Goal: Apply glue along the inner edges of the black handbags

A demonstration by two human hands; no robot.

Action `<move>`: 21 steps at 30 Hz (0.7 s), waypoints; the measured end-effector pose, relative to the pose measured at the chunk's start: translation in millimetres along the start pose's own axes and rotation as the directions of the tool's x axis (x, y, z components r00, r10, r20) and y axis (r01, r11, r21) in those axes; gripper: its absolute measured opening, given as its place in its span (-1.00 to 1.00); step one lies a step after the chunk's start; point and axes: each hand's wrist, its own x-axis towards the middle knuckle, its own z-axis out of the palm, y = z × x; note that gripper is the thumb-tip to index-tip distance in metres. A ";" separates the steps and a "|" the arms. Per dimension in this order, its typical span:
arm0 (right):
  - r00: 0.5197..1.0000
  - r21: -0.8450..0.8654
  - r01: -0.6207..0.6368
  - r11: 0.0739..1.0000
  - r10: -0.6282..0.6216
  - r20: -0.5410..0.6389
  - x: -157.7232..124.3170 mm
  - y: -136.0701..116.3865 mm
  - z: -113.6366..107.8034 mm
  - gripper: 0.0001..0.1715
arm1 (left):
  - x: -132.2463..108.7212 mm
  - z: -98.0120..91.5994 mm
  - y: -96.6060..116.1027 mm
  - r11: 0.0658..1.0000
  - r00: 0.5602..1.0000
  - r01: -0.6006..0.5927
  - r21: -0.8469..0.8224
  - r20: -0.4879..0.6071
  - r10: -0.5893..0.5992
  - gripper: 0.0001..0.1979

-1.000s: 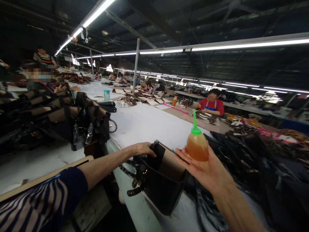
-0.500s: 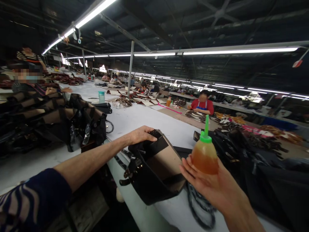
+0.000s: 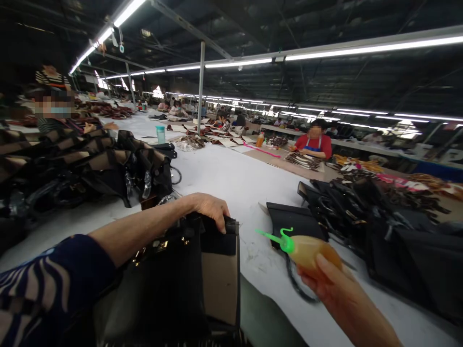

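My left hand (image 3: 210, 209) is closed over the top edge of a black handbag (image 3: 188, 284) with a tan lining, which stands upright close to me at the table's near edge. My right hand (image 3: 327, 279) grips an amber squeeze bottle (image 3: 313, 250) with a green nozzle. The bottle lies tilted, its nozzle pointing left toward the bag's open top, a short gap away from it.
The long white table (image 3: 224, 178) runs away from me. Black bags are heaped at the left (image 3: 90, 168) and at the right (image 3: 379, 212). A flat black piece (image 3: 292, 221) lies behind the bottle. A person in red (image 3: 314, 144) works across the table; other workers sit farther off.
The bag has come toward me and now stands upright. The bottle has swung from upright to lying sideways, nozzle toward the bag.
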 end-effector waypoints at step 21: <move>0.839 -0.817 0.400 0.415 -0.525 0.144 -6.5 3.5 13.5 -0.31 | 14.0 15.6 4.5 0.973 0.990 0.073 0.221 0.103 -0.098 -0.81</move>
